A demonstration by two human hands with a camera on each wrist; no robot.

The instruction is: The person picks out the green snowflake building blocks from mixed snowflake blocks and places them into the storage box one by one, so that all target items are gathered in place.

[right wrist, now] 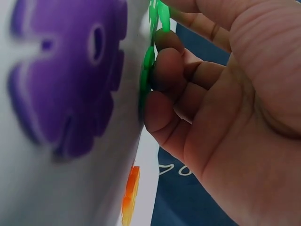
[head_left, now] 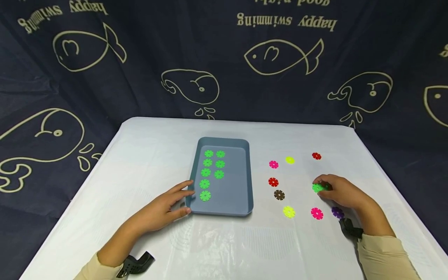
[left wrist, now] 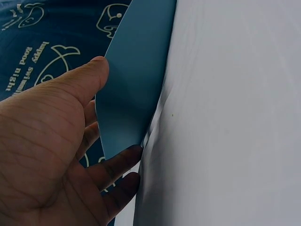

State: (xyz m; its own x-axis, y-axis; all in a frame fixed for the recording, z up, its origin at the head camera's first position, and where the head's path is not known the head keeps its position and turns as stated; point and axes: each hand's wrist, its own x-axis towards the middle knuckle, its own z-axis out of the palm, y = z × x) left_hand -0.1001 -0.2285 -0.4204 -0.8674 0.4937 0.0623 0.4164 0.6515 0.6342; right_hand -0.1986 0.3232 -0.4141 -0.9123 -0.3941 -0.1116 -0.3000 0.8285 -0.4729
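Note:
My right hand (head_left: 337, 190), on the table's right side, pinches a green notched disc (head_left: 317, 188) between thumb and fingertips. In the right wrist view another green disc (right wrist: 146, 70) lies against the tabletop under the curled fingers. A purple disc (head_left: 337, 212) is just below this hand. At the left side of a blue-grey tray (head_left: 250, 186), my left hand (head_left: 159, 212) rests its extended, spread fingers on the rim, with the thumb by the near left corner. Inside the tray, green discs (head_left: 205, 172) form two columns, the left one longer.
Between tray and right hand lie pink (head_left: 273, 164), yellow (head_left: 289, 212), red (head_left: 273, 182) and brown (head_left: 279, 195) discs. Another red disc (head_left: 316, 156) lies farther back, and a second pink disc (head_left: 317, 213) nearer. A dark printed cloth (head_left: 224, 50) hangs behind the white table (head_left: 154, 155).

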